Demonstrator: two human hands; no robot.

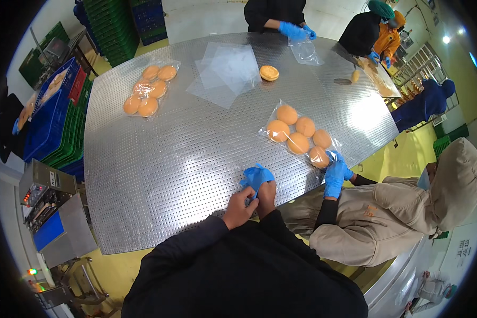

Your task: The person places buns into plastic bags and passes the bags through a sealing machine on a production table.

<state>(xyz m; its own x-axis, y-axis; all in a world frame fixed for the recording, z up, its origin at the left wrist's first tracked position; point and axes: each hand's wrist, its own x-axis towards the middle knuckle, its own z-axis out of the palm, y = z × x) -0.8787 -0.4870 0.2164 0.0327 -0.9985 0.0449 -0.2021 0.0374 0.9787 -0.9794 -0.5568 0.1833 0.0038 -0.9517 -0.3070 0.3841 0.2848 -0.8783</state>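
Just above the near edge of the perforated metal table [151,175], my left hand [240,208] is bare and pinches the edge of a blue disposable glove [258,175]. My right hand [266,194] is partly inside this glove; its back and wrist are bare. The glove's fingers look crumpled and loose, so my right fingers are hidden. To the right, a clear plastic bag of several round buns [298,143] lies flat. A co-worker's blue-gloved hands [336,173] hold its near end.
Another bag of buns [147,93] lies at the far left, beside clear plastic sheets [228,71] and a loose bun stack [269,73]. Across the table, a person's gloved hands [296,31] hold an empty bag [305,51]. Crates [59,123] and a machine [47,187] stand left.
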